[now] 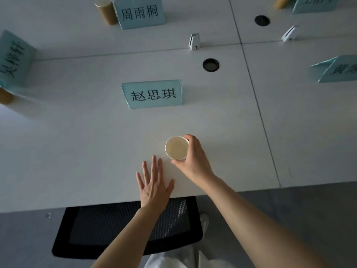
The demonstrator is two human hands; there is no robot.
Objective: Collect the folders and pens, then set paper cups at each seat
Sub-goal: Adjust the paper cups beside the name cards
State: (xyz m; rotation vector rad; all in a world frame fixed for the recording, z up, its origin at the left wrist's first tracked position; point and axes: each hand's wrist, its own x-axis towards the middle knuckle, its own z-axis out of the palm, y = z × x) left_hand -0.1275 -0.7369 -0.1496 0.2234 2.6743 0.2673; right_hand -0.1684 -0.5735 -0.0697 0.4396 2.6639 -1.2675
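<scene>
A paper cup [176, 147], seen from above with its pale inside showing, stands upright on the white table [87, 142] in front of a light blue name card [152, 95]. My right hand [193, 161] grips the cup from its right side, thumb at the near rim and fingers curled round the far rim. My left hand [153, 184] lies flat on the table near the front edge, fingers spread, just left of the cup and not touching it. No folders or pens show.
Other blue name cards stand at the far seat [140, 13], the left [13, 59] and the right [336, 69]. Brown paper cups [105, 11] [4, 96] stand by two of them. Cable grommets [211, 65] and divider clips [194, 41] mark the table's middle. A black mesh chair [125, 227] is tucked below.
</scene>
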